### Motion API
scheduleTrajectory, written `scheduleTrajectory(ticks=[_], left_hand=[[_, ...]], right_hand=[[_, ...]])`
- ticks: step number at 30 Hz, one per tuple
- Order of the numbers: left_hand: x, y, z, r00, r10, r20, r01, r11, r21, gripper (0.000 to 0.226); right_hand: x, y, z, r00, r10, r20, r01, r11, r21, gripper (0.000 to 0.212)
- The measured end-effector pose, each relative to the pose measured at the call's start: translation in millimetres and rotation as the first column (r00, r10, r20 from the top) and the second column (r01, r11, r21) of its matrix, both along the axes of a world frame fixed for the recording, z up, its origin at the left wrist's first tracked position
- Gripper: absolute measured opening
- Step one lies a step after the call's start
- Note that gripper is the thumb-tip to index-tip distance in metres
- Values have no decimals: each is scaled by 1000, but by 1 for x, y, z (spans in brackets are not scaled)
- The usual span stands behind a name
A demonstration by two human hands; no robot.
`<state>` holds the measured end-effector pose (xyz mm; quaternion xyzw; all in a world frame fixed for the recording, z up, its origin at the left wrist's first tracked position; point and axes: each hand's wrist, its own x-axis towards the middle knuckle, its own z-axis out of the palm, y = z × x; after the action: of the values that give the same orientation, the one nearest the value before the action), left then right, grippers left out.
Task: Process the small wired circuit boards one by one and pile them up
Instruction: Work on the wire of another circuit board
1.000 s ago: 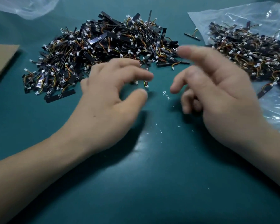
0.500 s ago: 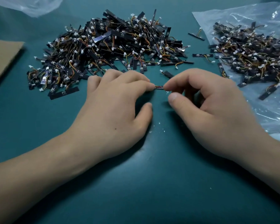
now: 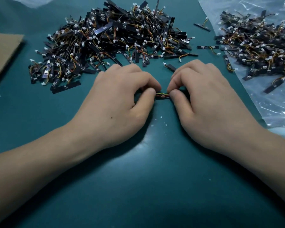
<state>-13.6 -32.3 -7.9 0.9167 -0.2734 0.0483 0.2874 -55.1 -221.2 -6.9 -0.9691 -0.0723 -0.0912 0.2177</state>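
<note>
1 board (image 3: 162, 96), L-hand (image 3: 115, 102) + R-hand (image 3: 209, 102) pinch

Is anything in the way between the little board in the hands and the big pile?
Nothing that blocks it. The left hand and right hand pinch the board between them. The big pile lies just past their knuckles. Only one loose board lies flat on the table in that gap.

A small black board (image 3: 162, 96) with red, yellow and green wires sits level, its ends pinched by the left hand (image 3: 120, 99) and right hand (image 3: 204, 99). Behind sprawls a big heap of boards (image 3: 115, 40); a second heap (image 3: 260, 46) lies far right.
</note>
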Motion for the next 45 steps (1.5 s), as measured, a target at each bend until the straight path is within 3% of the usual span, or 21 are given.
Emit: scheduleTrajectory(ticks=[6, 11, 15, 21, 30, 35, 39, 45], left_hand=[[1, 1, 1, 1000, -12, -25, 12, 999, -30, 17], [3, 2, 1, 996, 75, -51, -80, 990, -118, 16], [3, 3, 1, 995, 86, -55, -92, 990, -106, 19], [1, 2, 0, 996, 50, -67, -59, 989, -137, 27], [-1, 2, 1, 987, -29, -156, -12, 967, -255, 25], [-3, 2, 5, 974, -160, -159, 102, 941, -323, 25], [-3, 4, 5, 985, -108, -134, 58, 940, -337, 15], [-2, 3, 5, 988, -72, -140, 16, 932, -363, 13]], right_hand=[[1, 0, 0, 1000, 18, -8, -17, 999, 45, 8], [5, -2, 2, 1000, -2, -23, 7, 974, 225, 10], [6, -6, -2, 999, 38, -19, -32, 967, 251, 10], [6, -11, -3, 1000, -9, 30, -5, 903, 430, 11], [4, -11, 1, 988, 136, 68, -150, 792, 593, 11], [5, -14, 1, 982, 189, 3, -155, 796, 585, 6], [1, -11, 4, 986, 167, -26, -122, 810, 573, 8], [6, -13, 8, 992, 118, -33, -102, 944, 312, 22]])
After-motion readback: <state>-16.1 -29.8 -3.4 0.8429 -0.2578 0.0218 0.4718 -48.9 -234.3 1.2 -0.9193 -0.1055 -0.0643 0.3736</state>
